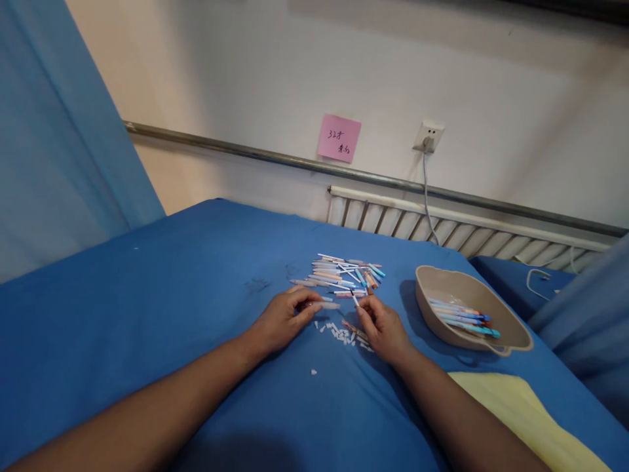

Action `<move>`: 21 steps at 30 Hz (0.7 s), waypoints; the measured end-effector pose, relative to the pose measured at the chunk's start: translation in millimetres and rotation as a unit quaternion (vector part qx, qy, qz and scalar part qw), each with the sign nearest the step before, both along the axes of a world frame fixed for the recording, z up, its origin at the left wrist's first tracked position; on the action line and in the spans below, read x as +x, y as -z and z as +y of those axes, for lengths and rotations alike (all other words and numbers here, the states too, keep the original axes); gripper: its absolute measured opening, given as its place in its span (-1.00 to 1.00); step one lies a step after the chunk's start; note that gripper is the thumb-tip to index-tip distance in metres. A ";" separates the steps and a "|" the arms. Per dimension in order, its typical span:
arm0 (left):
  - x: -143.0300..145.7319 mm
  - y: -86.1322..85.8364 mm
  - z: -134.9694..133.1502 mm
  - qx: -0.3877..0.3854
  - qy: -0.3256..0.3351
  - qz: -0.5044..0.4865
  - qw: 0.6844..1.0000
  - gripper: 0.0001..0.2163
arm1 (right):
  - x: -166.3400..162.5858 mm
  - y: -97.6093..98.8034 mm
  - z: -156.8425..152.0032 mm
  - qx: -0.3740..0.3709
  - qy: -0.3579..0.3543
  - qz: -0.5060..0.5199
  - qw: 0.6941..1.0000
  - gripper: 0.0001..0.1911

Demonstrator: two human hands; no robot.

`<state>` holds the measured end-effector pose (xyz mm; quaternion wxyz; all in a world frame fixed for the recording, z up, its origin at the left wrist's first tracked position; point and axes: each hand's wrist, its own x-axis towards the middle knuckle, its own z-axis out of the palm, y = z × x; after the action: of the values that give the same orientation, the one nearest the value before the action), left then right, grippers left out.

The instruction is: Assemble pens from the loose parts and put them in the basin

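Observation:
My left hand (278, 320) pinches a pale, translucent pen barrel (330, 305) that points to the right. Between the thumb and fingers of my right hand (387, 329) is a thin white pen refill (354, 299) with a dark tip, tilted up and left. The barrel and the refill are apart. Just beyond both hands lies a loose pile of pen parts (329, 267), with pale barrels, white sticks and some orange and turquoise pieces. Small white plastic pieces (341, 335) are scattered between my hands, and one lone white piece (313, 372) lies closer to me.
A beige basin (511, 331) on the right holds several pens (462, 318). In front of it lies a yellow cloth (521, 413). Blue cloth (162, 275) covers the table. Behind stand a radiator (393, 219), a rail, and a wall socket (429, 136) with a plugged-in cable.

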<state>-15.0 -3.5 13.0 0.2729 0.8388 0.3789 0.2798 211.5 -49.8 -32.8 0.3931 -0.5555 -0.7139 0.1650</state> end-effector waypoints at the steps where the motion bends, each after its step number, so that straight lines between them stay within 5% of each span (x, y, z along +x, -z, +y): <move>1: 0.2 -1.0 -1.3 -0.002 0.005 0.006 1.000 -0.78 | 0.0 0.4 -0.1 -0.006 -0.002 0.006 1.000 -0.87; 21: 1.0 11.8 3.5 -0.117 -0.015 0.009 0.993 -0.76 | 2.2 4.5 8.4 0.018 0.010 0.039 0.999 -0.86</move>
<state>-14.0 0.0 1.1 0.3617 0.7977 0.4242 0.2298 213.8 -41.4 -37.3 0.4324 -0.5486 -0.6951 0.1698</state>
